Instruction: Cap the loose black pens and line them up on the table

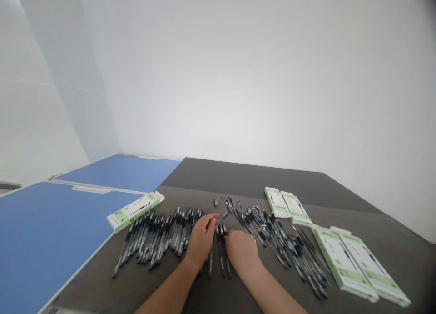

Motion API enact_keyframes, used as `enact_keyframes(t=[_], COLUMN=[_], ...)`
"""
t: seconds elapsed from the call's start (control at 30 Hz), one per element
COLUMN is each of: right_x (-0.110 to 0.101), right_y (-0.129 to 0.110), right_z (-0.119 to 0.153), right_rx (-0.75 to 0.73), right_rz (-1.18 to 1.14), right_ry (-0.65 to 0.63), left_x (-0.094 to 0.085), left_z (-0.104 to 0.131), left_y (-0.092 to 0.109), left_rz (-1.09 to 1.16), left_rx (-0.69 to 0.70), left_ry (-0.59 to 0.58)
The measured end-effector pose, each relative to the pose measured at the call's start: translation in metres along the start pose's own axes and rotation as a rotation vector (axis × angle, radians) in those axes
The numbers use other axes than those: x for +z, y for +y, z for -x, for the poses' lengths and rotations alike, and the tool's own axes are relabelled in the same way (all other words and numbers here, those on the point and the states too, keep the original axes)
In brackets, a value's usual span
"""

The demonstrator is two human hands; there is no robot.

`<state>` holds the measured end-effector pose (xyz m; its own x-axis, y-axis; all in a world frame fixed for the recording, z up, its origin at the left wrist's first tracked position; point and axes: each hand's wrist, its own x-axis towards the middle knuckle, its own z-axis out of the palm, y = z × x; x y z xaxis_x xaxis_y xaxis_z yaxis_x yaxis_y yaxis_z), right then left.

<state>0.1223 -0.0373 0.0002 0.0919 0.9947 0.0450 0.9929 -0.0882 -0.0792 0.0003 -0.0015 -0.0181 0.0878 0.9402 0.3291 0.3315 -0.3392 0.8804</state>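
Several clear-barrelled pens with black grips (222,252) lie side by side, pointing away from me, in the gap between my hands. My left hand (201,241) is closed at the fingertips, by the upper end of a pen (211,259) that runs down beside the palm. My right hand (242,249) is curled like a fist against the rightmost of these pens; its fingertips are hidden. Left of my left hand, a broad row of assembled-looking pens (160,236) lies roughly parallel. Right of my right hand spreads a loose pile of pens and pen parts (282,241).
A green and white pen box (136,210) lies at the row's upper left. Two more boxes (277,202) lie behind the pile, and two larger-looking boxes (344,259) at the right. A small dark piece (215,202) sits beyond my hands. Blue tabletops (68,227) adjoin the dark table.
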Motion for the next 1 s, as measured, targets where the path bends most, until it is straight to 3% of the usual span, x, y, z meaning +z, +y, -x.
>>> enact_keyframes(t=[0.23, 0.33, 0.7, 1.0], right_x=[-0.017, -0.018, 0.000, -0.011], right_y=[0.067, 0.081, 0.047, 0.054], right_z=[-0.018, -0.024, -0.039, -0.037], right_rx=[0.112, 0.100, 0.071, 0.085], right_rz=[0.070, 0.076, 0.030, -0.098], right_ry=[0.013, -0.007, -0.067, -0.116], left_x=[0.001, 0.003, 0.003, 0.002], left_z=[0.002, 0.002, 0.001, 0.001], left_y=[0.004, 0.006, 0.001, 0.003], left_rz=[0.009, 0.034, 0.041, 0.074], left_rx=[-0.006, -0.002, -0.012, -0.045], left_ry=[0.005, -0.003, 0.002, -0.004])
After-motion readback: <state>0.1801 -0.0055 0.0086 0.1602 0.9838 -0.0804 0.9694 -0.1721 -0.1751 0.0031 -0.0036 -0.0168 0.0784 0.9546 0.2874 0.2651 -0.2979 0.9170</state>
